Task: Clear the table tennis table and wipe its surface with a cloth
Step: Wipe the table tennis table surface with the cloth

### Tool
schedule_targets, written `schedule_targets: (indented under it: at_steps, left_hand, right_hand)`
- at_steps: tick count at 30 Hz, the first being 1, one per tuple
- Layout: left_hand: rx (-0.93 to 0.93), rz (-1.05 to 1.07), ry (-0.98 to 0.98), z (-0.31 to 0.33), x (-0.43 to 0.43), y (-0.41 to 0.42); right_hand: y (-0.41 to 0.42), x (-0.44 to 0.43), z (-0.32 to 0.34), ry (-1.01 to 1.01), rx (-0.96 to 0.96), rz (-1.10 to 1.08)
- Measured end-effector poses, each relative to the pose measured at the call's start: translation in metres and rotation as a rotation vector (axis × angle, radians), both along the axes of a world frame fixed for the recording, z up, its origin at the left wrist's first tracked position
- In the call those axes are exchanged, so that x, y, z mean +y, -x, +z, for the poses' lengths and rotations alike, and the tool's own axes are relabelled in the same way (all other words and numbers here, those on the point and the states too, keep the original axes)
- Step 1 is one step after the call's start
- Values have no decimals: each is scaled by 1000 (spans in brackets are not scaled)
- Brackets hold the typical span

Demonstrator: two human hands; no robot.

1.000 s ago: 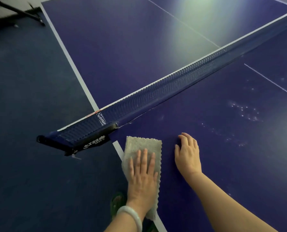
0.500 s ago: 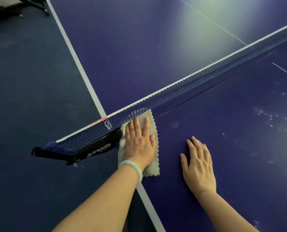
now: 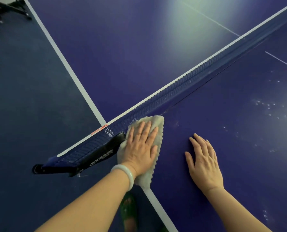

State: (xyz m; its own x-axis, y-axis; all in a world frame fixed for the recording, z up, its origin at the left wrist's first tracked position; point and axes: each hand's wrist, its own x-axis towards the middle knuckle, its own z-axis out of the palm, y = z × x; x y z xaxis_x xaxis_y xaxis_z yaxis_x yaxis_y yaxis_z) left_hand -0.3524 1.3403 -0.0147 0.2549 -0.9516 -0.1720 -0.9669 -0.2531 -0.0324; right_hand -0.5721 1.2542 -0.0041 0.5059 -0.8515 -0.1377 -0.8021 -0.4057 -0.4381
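The cloth (image 3: 157,126), a pale, nubbly rag with a scalloped hem, lies on the near half of a blue table-tennis desk (image 3: 240,156) at its left edge. Its far end is bunched against the foot of the net (image 3: 189,84), and its near corner lies over the white edge line (image 3: 157,205). The person's left grip (image 3: 140,148) lies flat on top of it, fingers straight and slightly spread, pressing down with the palm and curled round nothing. A pale bangle (image 3: 125,173) circles that wrist. Just left of the cloth, and touching it, is the black net clamp (image 3: 96,156) with white lettering, which juts out past the desk's edge over the dark blue floor (image 3: 22,97).

To the right, apart from the cloth, the right grip (image 3: 204,164) rests palm down on the bare surface, fingers extended and close together, holding nothing. Farther right, small white specks (image 3: 266,108) dot the near half. The net runs on a diagonal from near left to far right, and light glares off the far half beyond it. Below the left forearm, a foot in a green sandal (image 3: 129,210) shows on the floor. At the far left corner stand the black legs of a frame (image 3: 10,8).
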Motion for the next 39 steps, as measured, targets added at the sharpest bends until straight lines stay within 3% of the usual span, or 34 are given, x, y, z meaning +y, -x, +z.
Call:
schedule_targets:
  at_steps: [3,8,13,17,21,24,28,31,36,39]
  left_hand:
    - [38,46,22,-1,-4,15]
    - [84,-228,13,-6,29,41]
    - [59,-30,75,-9,-16,4]
    - [71,-41,72,-7,-50,10]
    - [81,-3,79,-7,-84,31]
    - [87,-153,66,-6,-84,52]
    - [126,-422,37,1,-22,46]
    - [92,-306,63,-4,-31,20]
    - [104,-11,42,-5,-137,48]
    - [132,-167,27,-3,-131,94]
  right_hand:
    - [-1,1,1,-9,9,-5]
    - [1,0,1,-14,18,-12]
    - [3,-1,4,-38,-23,5]
    - [29,-25,9,151,-103,-291]
    - [59,-62,4,121,-62,-479]
    - [62,-67,-7,83,60,-442]
    - [62,-65,-6,57,43,-461]
    - [60,-66,-4,49,52,-457]
    - [61,-66,-5,56,38,-452]
    - [64,-68,-6,50,24,-447]
